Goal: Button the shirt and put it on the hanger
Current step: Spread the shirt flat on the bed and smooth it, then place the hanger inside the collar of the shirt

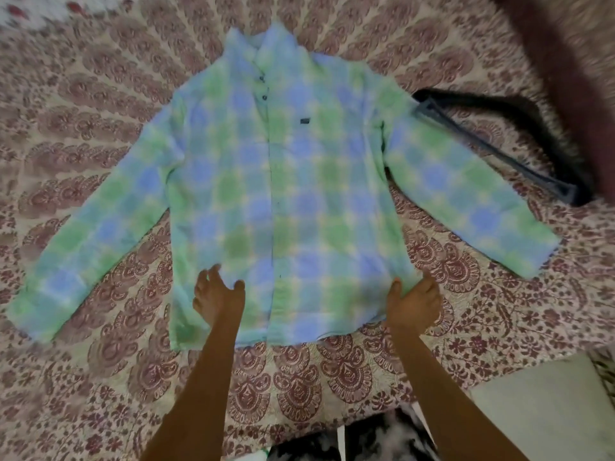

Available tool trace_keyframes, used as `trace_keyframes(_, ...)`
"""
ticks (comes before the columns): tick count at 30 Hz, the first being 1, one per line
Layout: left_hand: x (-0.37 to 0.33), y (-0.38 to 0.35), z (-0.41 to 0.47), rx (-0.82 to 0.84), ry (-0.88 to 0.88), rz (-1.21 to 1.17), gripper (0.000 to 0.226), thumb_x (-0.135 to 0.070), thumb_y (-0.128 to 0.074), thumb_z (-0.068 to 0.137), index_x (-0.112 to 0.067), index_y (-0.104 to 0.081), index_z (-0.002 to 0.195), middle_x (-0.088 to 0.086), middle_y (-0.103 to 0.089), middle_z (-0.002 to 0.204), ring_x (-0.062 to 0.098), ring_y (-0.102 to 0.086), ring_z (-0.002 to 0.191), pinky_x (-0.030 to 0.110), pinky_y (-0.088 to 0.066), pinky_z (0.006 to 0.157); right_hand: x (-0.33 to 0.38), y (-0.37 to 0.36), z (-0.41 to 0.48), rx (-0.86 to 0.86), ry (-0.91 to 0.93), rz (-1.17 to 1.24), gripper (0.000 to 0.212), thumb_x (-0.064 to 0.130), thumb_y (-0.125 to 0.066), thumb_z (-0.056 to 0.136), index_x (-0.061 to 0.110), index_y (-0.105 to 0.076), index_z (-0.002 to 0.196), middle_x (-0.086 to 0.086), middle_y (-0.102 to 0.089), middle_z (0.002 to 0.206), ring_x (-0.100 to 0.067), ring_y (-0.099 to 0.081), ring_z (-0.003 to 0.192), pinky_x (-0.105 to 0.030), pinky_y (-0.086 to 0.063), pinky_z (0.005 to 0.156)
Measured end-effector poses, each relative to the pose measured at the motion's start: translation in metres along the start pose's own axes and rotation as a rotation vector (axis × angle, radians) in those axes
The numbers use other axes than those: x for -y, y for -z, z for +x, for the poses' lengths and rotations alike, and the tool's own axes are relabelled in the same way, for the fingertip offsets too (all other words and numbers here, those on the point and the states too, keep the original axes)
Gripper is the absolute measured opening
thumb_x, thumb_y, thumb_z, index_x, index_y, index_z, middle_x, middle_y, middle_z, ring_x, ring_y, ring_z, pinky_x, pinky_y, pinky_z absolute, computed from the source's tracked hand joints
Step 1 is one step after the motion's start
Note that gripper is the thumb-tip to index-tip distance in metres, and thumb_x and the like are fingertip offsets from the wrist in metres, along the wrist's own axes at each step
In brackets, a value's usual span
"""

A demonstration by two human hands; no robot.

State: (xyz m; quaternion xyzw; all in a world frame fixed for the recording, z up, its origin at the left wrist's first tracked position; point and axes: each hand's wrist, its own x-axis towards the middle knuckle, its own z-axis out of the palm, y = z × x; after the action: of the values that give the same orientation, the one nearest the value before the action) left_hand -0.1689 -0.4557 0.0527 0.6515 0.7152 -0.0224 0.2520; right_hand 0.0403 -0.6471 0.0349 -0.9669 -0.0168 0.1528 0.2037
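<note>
a long-sleeved shirt point(293, 194) lies flat, front up, in the middle of a bed, with its collar toward the far edge and its hem toward the near edge. the cloth looks soft, in large blurred checks of green and blue with pale lines. both sleeves angle outward toward the left and right edges. two dark round buttons point(264, 88) show just below the collar. a small dark rectangular label point(305, 121) sits on the chest (its writing is too blurred to read).

the bedspread point(100, 128) is cream with a dense maroon paisley print, and bare stretches of it lie on both sides of the shirt.

a dark hanger point(492, 150) with a straight bar lies near the right edge, just beyond the right sleeve.

the left hand point(218, 294) is open, fingers spread over the hem's left part. the right hand point(414, 301) has its thumb on the shirt's lower right edge; whether it grips the cloth cannot be told.
</note>
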Motion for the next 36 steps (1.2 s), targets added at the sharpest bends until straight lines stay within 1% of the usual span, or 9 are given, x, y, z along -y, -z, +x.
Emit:
trace_keyframes(5,-0.096,-0.039,-0.009,0.044,-0.265,-0.025,0.05,-0.016,-0.067,0.08,-0.011,-0.052,0.128,0.016,-0.047,0.137,0.035,-0.04,0.129,0.048,-0.032,0.105,0.009,0.028,0.056,-0.136,0.02,0.148,0.063,0.033,-0.036,0.079,-0.008,-0.045,0.126,-0.032,-0.052,0.12,-0.046,-0.05,0.111,-0.051,-0.042,0.092)
trace_keyframes(12,-0.288,-0.125,-0.022,0.091,-0.613,-0.15,0.044,-0.021,-0.067,0.077,-0.009,-0.06,0.118,0.016,-0.061,0.121,0.033,-0.053,0.116,0.039,-0.037,0.099,0.002,0.065,0.206,-0.279,0.098,0.237,0.054,0.03,-0.046,0.086,0.001,-0.043,0.132,-0.023,-0.052,0.129,-0.04,-0.048,0.119,-0.048,-0.039,0.098)
trace_keyframes(15,-0.372,-0.164,-0.026,0.105,-0.797,-0.12,0.043,-0.024,-0.065,0.077,-0.01,-0.06,0.118,0.015,-0.061,0.121,0.033,-0.054,0.116,0.041,-0.037,0.101,-0.005,0.08,0.277,-0.302,0.077,0.201,0.05,0.021,-0.052,0.089,-0.001,-0.041,0.133,-0.024,-0.05,0.129,-0.04,-0.046,0.119,-0.048,-0.037,0.099)
trace_keyframes(18,-0.43,-0.192,-0.016,0.081,-0.89,-0.03,0.041,-0.023,-0.064,0.082,-0.01,-0.058,0.121,0.015,-0.06,0.123,0.034,-0.051,0.118,0.046,-0.037,0.102,-0.008,0.092,0.324,-0.328,0.099,0.168,0.049,0.017,-0.054,0.089,-0.001,-0.042,0.133,-0.023,-0.047,0.134,-0.039,-0.043,0.124,-0.048,-0.034,0.104)
trace_keyframes(21,-0.485,-0.217,-0.004,0.038,-1.015,-0.001,0.043,-0.027,-0.058,0.081,-0.01,-0.058,0.12,0.016,-0.062,0.118,0.035,-0.054,0.114,0.048,-0.039,0.099,-0.016,0.1,0.369,-0.348,0.165,0.194,0.044,0.013,-0.053,0.087,-0.001,-0.046,0.128,-0.024,-0.051,0.126,-0.039,-0.045,0.119,-0.046,-0.038,0.099)
trace_keyframes(25,-0.535,-0.233,0.0,0.069,-1.042,0.201,0.058,-0.027,-0.056,0.087,-0.019,-0.034,0.14,0.014,-0.039,0.143,0.032,-0.034,0.132,0.047,-0.023,0.11,-0.023,0.106,0.403,-0.298,0.212,0.183,0.041,0.013,-0.05,0.086,-0.001,-0.049,0.124,-0.022,-0.056,0.118,-0.038,-0.048,0.114,-0.046,-0.04,0.097)
trace_keyframes(28,-0.558,-0.244,0.002,0.123,-1.046,0.358,0.066,-0.028,-0.056,0.085,-0.018,-0.025,0.143,0.017,-0.035,0.144,0.035,-0.031,0.133,0.052,-0.02,0.111,-0.025,0.111,0.418,-0.157,0.146,0.133,0.044,0.017,-0.054,0.088,0.007,-0.046,0.131,-0.018,-0.06,0.118,-0.035,-0.054,0.111,-0.042,-0.044,0.091)
trace_keyframes(31,-0.568,-0.258,0.005,0.17,-1.052,0.509,0.054,-0.03,-0.052,0.088,-0.014,-0.032,0.137,0.017,-0.047,0.132,0.037,-0.041,0.124,0.051,-0.022,0.109,-0.032,0.114,0.427,-0.041,0.06,0.047,0.037,0.024,-0.055,0.09,0.018,-0.052,0.127,-0.015,-0.067,0.106,-0.033,-0.062,0.096,-0.035,-0.048,0.076)
trace_keyframes(36,-0.573,-0.26,0.01,0.114,-1.08,0.434,0.025,-0.026,-0.054,0.088,-0.017,-0.054,0.112,0.011,-0.064,0.105,0.032,-0.057,0.1,0.045,-0.028,0.106,-0.036,0.113,0.423,-0.102,0.075,0.057,0.032,0.03,-0.053,0.091,0.021,-0.059,0.122,-0.014,-0.07,0.1,-0.032,-0.063,0.09,-0.029,-0.039,0.066)
